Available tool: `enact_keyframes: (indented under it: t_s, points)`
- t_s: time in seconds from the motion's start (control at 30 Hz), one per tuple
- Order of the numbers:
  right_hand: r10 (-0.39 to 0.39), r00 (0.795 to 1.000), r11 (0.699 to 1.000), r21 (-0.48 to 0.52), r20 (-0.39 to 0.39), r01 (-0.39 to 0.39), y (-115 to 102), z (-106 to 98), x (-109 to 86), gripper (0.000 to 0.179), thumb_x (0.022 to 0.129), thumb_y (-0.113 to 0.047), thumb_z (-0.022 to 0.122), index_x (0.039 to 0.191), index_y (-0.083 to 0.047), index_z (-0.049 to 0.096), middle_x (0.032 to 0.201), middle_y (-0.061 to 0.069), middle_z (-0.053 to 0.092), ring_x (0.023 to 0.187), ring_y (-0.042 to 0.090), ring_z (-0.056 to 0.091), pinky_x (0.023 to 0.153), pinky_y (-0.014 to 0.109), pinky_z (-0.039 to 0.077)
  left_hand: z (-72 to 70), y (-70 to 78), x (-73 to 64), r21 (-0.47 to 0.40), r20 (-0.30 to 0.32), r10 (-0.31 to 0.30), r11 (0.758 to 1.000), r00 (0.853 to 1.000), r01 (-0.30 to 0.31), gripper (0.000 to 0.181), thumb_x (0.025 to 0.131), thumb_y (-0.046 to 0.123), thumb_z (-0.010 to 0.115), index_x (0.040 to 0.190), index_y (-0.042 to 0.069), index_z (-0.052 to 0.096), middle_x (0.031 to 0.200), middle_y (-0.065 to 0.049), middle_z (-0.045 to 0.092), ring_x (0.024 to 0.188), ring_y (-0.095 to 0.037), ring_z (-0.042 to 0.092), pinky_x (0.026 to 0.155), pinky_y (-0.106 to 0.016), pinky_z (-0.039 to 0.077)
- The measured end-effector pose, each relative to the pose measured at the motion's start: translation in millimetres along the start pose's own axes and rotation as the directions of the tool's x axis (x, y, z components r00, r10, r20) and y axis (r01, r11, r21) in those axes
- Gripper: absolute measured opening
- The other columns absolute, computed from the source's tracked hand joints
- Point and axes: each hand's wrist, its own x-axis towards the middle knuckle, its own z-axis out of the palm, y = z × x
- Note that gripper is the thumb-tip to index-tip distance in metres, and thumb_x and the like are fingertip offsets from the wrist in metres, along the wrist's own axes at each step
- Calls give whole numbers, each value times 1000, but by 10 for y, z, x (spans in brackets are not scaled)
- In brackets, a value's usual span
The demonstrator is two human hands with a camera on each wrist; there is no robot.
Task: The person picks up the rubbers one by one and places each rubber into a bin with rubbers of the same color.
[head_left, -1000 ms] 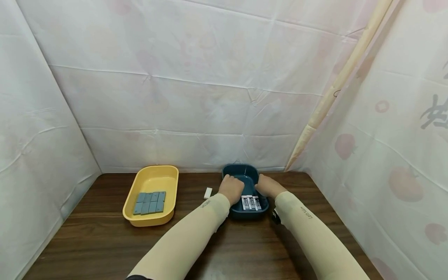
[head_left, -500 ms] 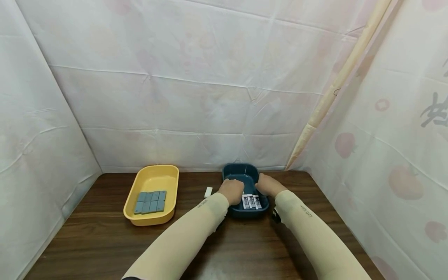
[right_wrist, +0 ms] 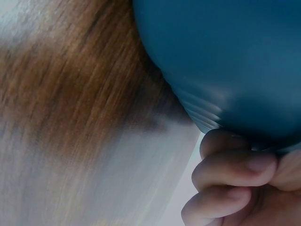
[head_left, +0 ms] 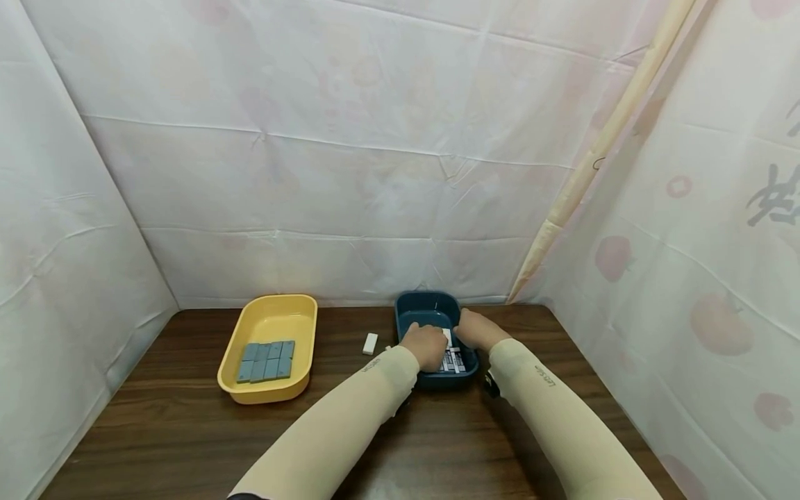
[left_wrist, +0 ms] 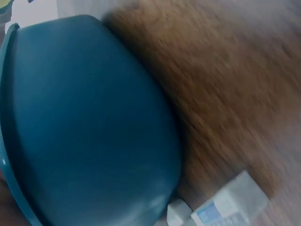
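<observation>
right hand (head_left: 478, 330): fingers curled on rim of blue bin (head_left: 428, 303) | left hand (head_left: 426, 346): over white boxes (head_left: 453, 361) inside it, fingers hidden, can't tell | step: seemingly arranging boxes | next: likely needs careful alignment

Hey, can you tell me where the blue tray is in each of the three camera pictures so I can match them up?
Head: the blue tray sits right of centre, below mid-height; the left hand partly covers it, the right hand is at its right rim.
Left wrist: its outer wall fills most of the left half.
Right wrist: upper right, above the curled fingers.
Shared landmark: the brown wooden table.
</observation>
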Motion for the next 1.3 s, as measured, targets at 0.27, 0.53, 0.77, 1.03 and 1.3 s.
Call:
enact_keyframes:
  t_s: [0.27, 0.53, 0.77, 1.03, 1.3]
  points:
    - [-14, 1000, 1000, -3, 5, 14, -10, -18, -6, 63, 118, -20, 54, 163, 21, 38, 166, 39, 51, 149, 48, 61, 124, 59, 51, 71, 52, 129, -55, 62, -3, 998, 998, 7, 34, 113, 21, 64, 144, 23, 78, 154, -1, 71, 133, -19, 63, 115, -48, 44]
    - [-12, 1000, 1000, 0, 3, 12, 9, -5, 16, 64, 117, -19, 55, 163, 21, 38, 167, 39, 50, 149, 47, 61, 124, 59, 51, -79, 11, -15, -123, 67, 10, 992, 998, -1, 29, 115, 18, 59, 131, 24, 82, 140, 1, 79, 121, -16, 66, 119, -50, 42]
    - [0, 1000, 1000, 14, 13, 0, 24, 7, 37, 64, 117, -20, 54, 164, 20, 37, 168, 38, 49, 149, 45, 61, 123, 58, 51, -138, -81, -58, -181, 30, 12, 984, 999, -7, 41, 112, 14, 60, 148, 23, 77, 150, 2, 76, 142, -21, 67, 130, -58, 37]
    - [22, 1000, 1000, 3, 9, -23, 5, 4, 29, 65, 119, -22, 54, 166, 19, 35, 170, 37, 47, 147, 43, 62, 122, 57, 53, -443, -517, -169, -139, -197, -76, 989, 977, 49, 38, 105, 9, 69, 140, 17, 81, 142, -2, 75, 135, -26, 67, 118, -50, 47]
    - [28, 1000, 1000, 15, 4, -28, -1, 4, 3, 66, 117, -21, 55, 166, 18, 36, 172, 37, 45, 155, 46, 56, 127, 60, 47, -476, -1040, -463, -221, -118, -164, 966, 979, 135, 26, 102, -3, 70, 124, 6, 81, 123, -10, 78, 112, -29, 74, 97, -49, 64]
